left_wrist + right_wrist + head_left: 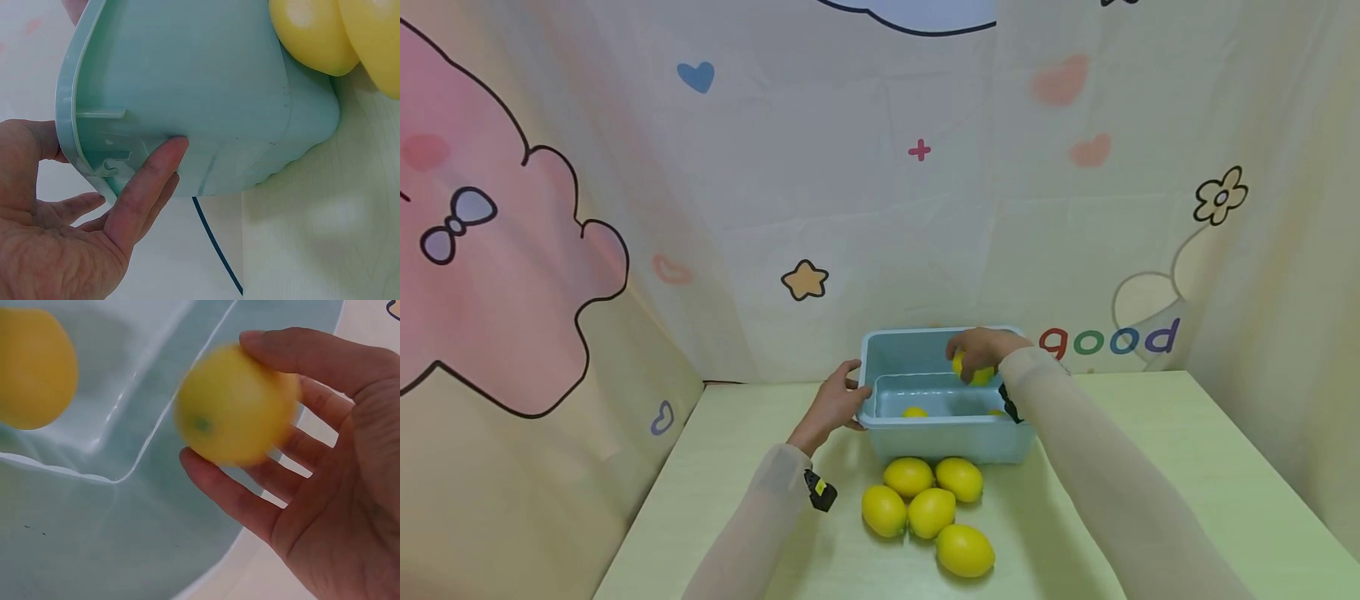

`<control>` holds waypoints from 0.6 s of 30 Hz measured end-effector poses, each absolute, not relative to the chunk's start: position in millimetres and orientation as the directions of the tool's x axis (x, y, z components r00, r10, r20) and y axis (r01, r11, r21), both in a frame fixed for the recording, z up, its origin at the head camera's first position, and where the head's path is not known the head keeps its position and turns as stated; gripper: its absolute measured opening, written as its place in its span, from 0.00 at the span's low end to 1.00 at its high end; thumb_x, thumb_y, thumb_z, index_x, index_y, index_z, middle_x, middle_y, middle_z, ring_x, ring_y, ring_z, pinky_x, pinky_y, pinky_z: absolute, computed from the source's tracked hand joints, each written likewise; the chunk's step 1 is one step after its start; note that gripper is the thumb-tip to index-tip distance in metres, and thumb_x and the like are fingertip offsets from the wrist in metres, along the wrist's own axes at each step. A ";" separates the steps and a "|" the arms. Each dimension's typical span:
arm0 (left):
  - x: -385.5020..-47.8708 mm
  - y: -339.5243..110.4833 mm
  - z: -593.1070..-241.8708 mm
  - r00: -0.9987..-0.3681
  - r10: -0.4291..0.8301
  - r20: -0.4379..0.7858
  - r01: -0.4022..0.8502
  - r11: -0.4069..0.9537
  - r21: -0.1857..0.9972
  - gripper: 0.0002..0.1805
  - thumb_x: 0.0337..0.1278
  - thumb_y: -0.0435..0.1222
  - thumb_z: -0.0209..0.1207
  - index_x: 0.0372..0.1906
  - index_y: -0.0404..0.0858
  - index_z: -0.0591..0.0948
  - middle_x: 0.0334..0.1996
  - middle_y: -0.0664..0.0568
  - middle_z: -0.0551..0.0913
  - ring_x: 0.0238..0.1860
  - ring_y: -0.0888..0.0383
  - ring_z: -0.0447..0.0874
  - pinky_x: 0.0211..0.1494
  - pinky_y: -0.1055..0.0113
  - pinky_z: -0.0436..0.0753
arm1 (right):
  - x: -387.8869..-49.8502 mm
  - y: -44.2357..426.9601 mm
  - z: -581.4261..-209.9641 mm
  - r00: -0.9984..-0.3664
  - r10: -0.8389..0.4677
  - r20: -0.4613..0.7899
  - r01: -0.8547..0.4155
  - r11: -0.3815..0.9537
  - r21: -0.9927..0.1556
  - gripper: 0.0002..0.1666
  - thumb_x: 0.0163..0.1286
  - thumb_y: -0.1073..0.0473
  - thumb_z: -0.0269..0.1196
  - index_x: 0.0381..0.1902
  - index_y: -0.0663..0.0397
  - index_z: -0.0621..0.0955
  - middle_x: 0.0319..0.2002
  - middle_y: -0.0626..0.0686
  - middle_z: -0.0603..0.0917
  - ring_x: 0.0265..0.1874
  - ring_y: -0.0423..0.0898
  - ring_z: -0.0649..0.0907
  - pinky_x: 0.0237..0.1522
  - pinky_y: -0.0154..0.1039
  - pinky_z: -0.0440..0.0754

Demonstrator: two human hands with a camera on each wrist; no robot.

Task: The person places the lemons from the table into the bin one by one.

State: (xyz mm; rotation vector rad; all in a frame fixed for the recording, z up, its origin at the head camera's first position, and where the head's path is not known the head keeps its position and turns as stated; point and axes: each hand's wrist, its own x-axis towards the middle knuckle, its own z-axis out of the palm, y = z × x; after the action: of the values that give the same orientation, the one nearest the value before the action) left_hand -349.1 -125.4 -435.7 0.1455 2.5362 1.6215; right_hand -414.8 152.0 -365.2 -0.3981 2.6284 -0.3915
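Note:
A light blue plastic bin [951, 440] stands on the table near the wall cloth. My left hand [837, 400] grips its left end; in the left wrist view the thumb is at the rim and fingers of the hand [81, 219] lie along the bin's outer wall [187, 81]. Over the bin's right part, my right hand [985, 346] holds a yellow lemon [976, 369]. The right wrist view has thumb and fingers of that hand [337, 456] around the lemon [237, 406], with another lemon [34, 369] on the bin's floor. A lemon [915, 412] shows inside at the left.
Several lemons lie on the table in front of the bin, among them one close to its wall [908, 477] and one nearest me [966, 550]. A printed cloth [880, 192] hangs behind the pale green table [715, 492].

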 end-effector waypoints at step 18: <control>-348.4 -126.4 -435.4 -0.985 0.162 -0.054 0.016 0.399 0.917 0.34 0.65 0.39 0.55 0.74 0.44 0.60 0.59 0.35 0.75 0.48 0.39 0.85 0.34 0.50 0.88 | -405.3 154.8 -353.1 -0.866 -0.436 -0.244 -0.373 0.889 -0.266 0.26 0.66 0.55 0.64 0.62 0.49 0.76 0.63 0.60 0.77 0.61 0.58 0.76 0.62 0.56 0.77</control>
State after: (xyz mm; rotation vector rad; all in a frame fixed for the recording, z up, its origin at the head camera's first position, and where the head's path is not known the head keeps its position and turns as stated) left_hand -348.4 -126.4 -435.4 0.1606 2.5123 1.6449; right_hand -405.3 154.8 -353.1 -0.6050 2.7583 -0.3037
